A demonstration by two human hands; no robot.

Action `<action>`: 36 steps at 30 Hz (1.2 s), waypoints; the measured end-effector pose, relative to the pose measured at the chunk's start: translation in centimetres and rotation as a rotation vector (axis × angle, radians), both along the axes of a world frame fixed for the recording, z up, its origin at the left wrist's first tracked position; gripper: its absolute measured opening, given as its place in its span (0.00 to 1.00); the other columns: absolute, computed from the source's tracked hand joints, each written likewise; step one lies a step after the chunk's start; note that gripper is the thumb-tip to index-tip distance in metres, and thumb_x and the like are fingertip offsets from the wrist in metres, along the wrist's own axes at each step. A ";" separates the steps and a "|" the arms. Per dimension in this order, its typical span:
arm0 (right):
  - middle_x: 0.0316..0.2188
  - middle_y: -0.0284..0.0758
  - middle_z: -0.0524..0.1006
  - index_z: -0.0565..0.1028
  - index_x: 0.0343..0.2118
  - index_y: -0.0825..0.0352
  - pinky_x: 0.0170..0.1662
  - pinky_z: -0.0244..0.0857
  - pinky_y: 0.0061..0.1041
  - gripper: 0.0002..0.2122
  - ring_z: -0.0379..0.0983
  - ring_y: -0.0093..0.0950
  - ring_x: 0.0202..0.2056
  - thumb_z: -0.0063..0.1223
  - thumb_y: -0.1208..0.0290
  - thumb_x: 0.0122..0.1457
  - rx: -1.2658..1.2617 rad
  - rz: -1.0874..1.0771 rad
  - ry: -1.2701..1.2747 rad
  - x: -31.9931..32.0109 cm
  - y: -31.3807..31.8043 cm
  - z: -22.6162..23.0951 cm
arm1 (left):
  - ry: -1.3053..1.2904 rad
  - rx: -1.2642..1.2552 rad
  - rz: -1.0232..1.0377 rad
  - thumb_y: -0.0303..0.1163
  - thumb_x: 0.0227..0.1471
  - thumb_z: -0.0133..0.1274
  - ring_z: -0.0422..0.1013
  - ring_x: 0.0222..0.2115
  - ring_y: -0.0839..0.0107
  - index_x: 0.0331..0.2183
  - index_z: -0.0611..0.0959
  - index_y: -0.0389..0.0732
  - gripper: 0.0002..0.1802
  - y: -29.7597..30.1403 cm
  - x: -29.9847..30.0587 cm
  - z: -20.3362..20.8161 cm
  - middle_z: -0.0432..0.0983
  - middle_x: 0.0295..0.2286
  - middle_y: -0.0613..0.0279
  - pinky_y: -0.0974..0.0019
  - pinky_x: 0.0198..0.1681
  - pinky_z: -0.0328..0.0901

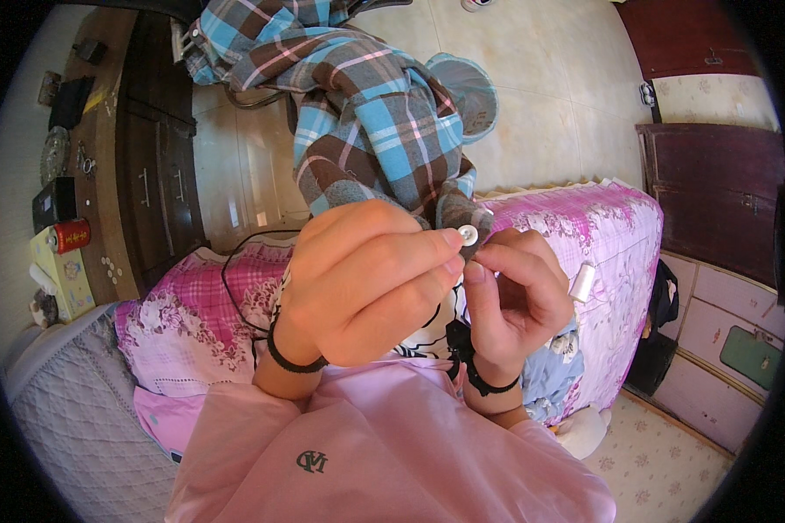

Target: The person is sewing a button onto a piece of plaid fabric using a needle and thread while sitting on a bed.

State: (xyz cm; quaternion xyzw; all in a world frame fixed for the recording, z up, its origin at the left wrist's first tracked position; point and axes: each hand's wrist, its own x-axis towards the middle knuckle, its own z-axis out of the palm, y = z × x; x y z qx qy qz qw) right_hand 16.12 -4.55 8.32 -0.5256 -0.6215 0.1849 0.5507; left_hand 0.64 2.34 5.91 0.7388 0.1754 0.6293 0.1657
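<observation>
A blue, brown and grey plaid shirt stretches from the far side toward me, and one end of it reaches my fingers. At that end a round white button lies against the dark cloth. My left hand is closed, pinching the shirt's edge right beside the button. Just to the right, my right hand has its thumb and forefinger pressed together by the same edge. Whatever is between those fingertips is too small to make out.
A white thread spool rests on the pink patterned bedspread at right. Beyond the shirt stands a pale blue bin. Several white buttons and a red can sit on the wooden cabinet top at left.
</observation>
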 end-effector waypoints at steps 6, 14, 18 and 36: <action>0.22 0.38 0.75 0.81 0.32 0.76 0.25 0.62 0.21 0.10 0.70 0.27 0.22 0.59 0.90 0.44 0.019 -0.027 -0.075 0.1 0.0 0.2 | -0.002 0.005 -0.002 0.24 0.33 0.70 0.73 0.24 0.65 0.28 0.82 0.31 0.16 0.1 0.1 -0.1 0.81 0.31 0.51 0.67 0.22 0.67; 0.20 0.36 0.72 0.82 0.34 0.75 0.23 0.59 0.20 0.13 0.68 0.25 0.20 0.58 0.90 0.43 0.040 -0.060 -0.161 0.1 0.1 0.6 | 0.006 -0.006 -0.055 0.23 0.30 0.70 0.73 0.21 0.65 0.27 0.82 0.30 0.17 0.5 0.0 0.0 0.81 0.30 0.50 0.68 0.21 0.66; 0.20 0.36 0.73 0.82 0.34 0.75 0.23 0.59 0.20 0.13 0.68 0.25 0.20 0.58 0.91 0.43 0.039 -0.062 -0.167 0.0 0.0 0.7 | -0.058 -0.037 -0.081 0.24 0.35 0.63 0.72 0.21 0.64 0.24 0.81 0.30 0.10 0.7 0.3 -0.2 0.80 0.29 0.51 0.69 0.18 0.64; 0.21 0.36 0.73 0.82 0.35 0.74 0.24 0.60 0.19 0.13 0.68 0.24 0.20 0.59 0.90 0.45 0.035 -0.069 -0.138 -0.1 0.1 0.3 | -0.101 -0.099 -0.083 0.22 0.32 0.66 0.72 0.22 0.64 0.26 0.82 0.31 0.13 0.9 0.3 -0.3 0.80 0.28 0.51 0.70 0.21 0.65</action>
